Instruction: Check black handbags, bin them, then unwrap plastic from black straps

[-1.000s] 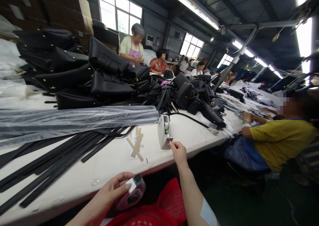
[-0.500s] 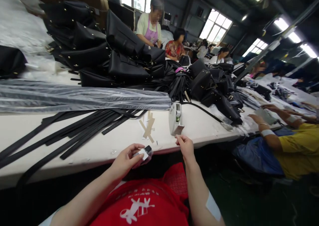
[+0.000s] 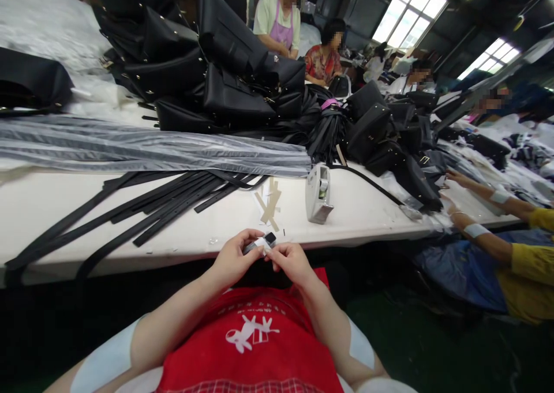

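My left hand (image 3: 234,260) and my right hand (image 3: 291,262) meet just below the white table's front edge (image 3: 173,254). Between their fingertips sits a small black and white item (image 3: 264,242); my left hand grips it, and my right hand pinches at it, perhaps with a bit of tape too small to make out. A white tape dispenser (image 3: 318,193) stands on the table just beyond my right hand. Long black straps (image 3: 142,208) lie across the table to the left.
A long clear plastic sheet (image 3: 151,150) lies behind the straps. Black bags (image 3: 225,87) are piled at the back. Strips of tan tape (image 3: 269,205) stick to the table. A person in yellow (image 3: 519,249) works at the right; other people sit at the far side.
My right hand has come back from the tape dispenser to meet my left hand. The camera has tilted down, so both hands now sit at the table's edge.
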Action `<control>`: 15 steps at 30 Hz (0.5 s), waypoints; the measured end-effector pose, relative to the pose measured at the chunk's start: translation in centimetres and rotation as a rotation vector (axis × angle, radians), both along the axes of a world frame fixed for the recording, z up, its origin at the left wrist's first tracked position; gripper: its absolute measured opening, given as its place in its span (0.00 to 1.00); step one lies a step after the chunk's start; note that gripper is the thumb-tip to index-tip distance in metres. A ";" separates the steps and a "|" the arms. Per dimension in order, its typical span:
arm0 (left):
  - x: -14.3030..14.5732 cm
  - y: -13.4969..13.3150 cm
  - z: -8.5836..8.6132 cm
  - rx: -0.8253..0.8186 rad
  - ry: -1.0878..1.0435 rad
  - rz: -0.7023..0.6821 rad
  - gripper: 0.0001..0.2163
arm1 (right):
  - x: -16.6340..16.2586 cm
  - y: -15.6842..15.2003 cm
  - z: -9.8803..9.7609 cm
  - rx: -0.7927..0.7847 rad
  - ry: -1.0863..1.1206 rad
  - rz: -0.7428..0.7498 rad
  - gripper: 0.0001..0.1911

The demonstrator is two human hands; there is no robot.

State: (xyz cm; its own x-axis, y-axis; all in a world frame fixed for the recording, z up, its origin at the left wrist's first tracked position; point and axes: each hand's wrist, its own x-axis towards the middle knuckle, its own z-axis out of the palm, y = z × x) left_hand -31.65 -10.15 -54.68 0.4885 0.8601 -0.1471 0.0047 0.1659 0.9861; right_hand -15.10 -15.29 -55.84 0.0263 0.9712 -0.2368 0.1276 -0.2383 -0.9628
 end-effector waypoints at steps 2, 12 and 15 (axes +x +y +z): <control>0.0 0.0 -0.1 -0.047 -0.050 0.006 0.17 | 0.1 0.2 -0.2 -0.005 0.023 0.017 0.20; -0.2 -0.7 1.4 0.231 0.298 0.245 0.15 | -1.4 -0.1 2.5 0.014 0.223 0.065 0.15; -0.8 -0.5 0.8 0.287 0.325 0.233 0.15 | -2.0 0.4 2.7 0.054 0.263 0.013 0.15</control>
State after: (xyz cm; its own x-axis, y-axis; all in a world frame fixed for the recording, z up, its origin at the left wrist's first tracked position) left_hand -32.43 -10.67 -53.91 0.2463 0.9692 -0.0007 0.3149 -0.0793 0.9458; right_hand -17.12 -14.90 -53.19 -0.0419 0.9824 -0.1820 -0.1264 -0.1859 -0.9744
